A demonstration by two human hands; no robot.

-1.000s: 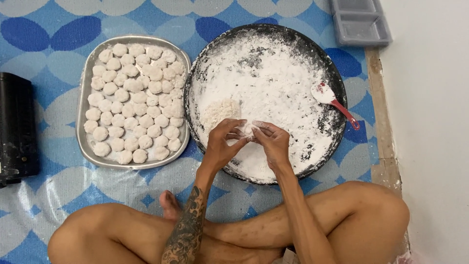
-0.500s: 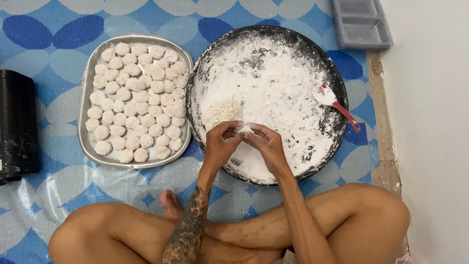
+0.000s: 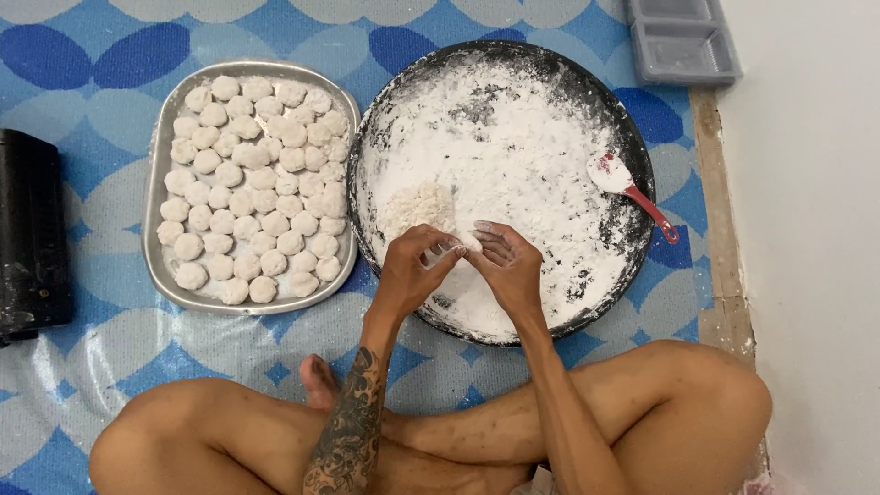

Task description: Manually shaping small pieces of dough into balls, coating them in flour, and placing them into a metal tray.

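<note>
My left hand [image 3: 411, 272] and my right hand [image 3: 510, 266] meet over the near part of a large round black pan [image 3: 632, 147] covered in white flour. Between the fingertips of both hands is a small white piece of dough [image 3: 458, 246], pinched from both sides. A lump of coarse dough [image 3: 417, 206] lies in the flour just beyond my left hand. To the left stands a metal tray [image 3: 158, 174] filled with several rows of small white dough balls [image 3: 252, 192].
A red-handled spoon [image 3: 632, 188] rests in the flour at the pan's right side. A grey plastic container [image 3: 683, 37] sits at the top right, a black object [image 3: 32, 238] at the far left. My crossed legs [image 3: 568, 422] lie below on a blue patterned mat.
Both hands stay over the pan's near edge, fingers shifting slightly as they work the small dough piece. Nothing else has moved.
</note>
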